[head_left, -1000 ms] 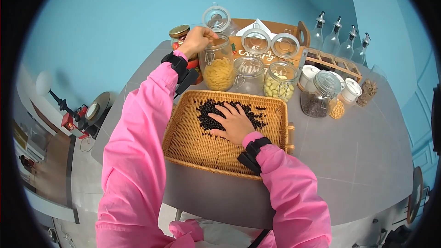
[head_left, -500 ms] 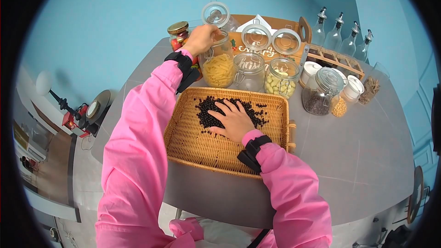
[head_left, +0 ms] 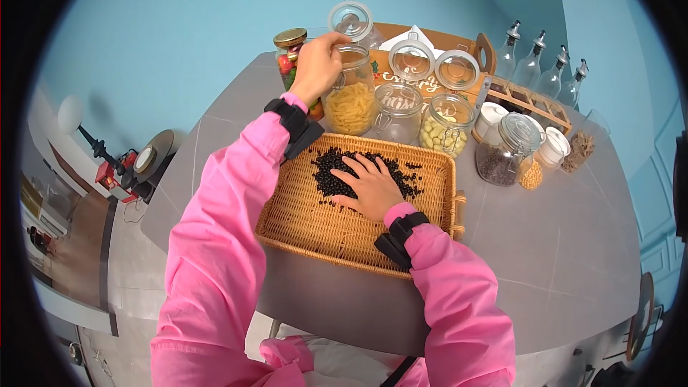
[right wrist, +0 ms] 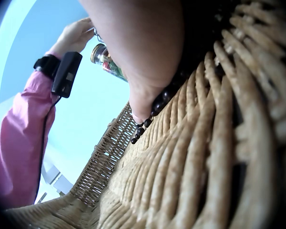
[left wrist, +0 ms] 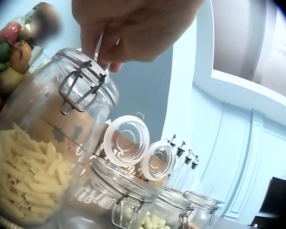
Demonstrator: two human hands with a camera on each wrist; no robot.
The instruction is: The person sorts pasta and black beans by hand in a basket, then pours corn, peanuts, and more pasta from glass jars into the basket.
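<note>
Left hand (head_left: 319, 68) higher, nearer lid (head_left: 351, 20) behind pasta jar (head_left: 350, 104).

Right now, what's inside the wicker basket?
Black beans lie in the basket, toward its far side, with the right hand resting on them, fingers spread. What lies directly under the hand is covered.

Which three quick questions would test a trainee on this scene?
1. In the tan wicker tray, the bare right hand rests on: A) a gold metal lid; B) small black beans; C) a white canister.
2. True or false: the bare left hand is at the rim of the tall clear glass jar holding pale yellow pasta tubes.
3. How many clear glass bottles with metal spouts stand at the back?

Key: 1 B; 2 true; 3 four.
</note>
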